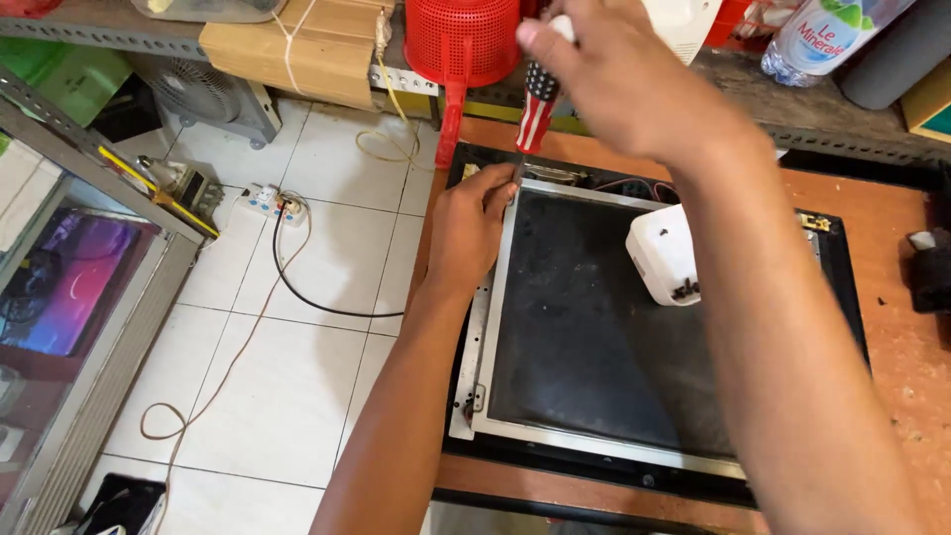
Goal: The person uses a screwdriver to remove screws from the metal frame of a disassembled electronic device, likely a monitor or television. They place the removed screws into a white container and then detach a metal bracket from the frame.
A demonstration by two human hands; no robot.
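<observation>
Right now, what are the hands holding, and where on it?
The right hand grips a striped-handled screwdriver at the handle's top. The left hand rests on the panel's metal frame, gripping nothing.

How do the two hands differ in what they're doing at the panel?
The right hand is raised above the panel, gripping a striped-handled screwdriver upright; the left hand lies low on the panel's metal frame, fingers at the top left corner, holding no tool. Both work at that same corner.

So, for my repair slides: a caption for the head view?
Right hand drives a striped screwdriver while left hand steadies the panel frame.
</observation>
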